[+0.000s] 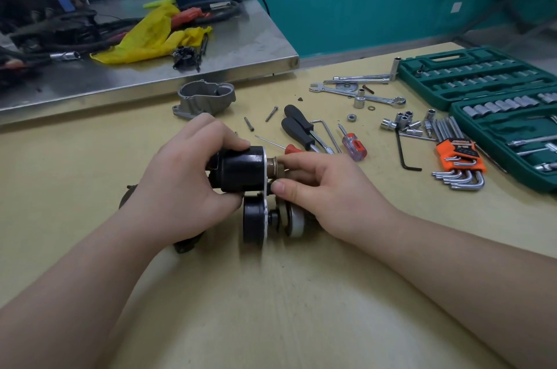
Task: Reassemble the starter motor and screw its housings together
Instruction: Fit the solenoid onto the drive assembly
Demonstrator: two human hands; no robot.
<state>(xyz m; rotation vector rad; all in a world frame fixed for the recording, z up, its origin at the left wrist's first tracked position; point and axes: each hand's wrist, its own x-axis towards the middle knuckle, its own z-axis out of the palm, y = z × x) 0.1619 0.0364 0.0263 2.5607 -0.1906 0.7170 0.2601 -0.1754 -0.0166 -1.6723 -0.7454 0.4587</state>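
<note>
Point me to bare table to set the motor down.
Bare: wooden table between the forearms, near edge; also far left, below the steel bench. Crowded: right of the right hand, screwdrivers, hex keys, socket case.

Left hand [184, 175] hides the starter motor's [241, 171] rear, perhaps terminals.

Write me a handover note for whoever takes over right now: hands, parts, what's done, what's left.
Left hand: grips the black motor body, held just above the table.
Right hand: fingers pinch the brass-coloured shaft end sticking out past the white plate.
Done: black motor parts are together on the plate.
Left: the grey end housing lies apart behind the hands; two loose bolts and the screwdrivers lie to its right. Fit the housing, then screw it on.
</note>
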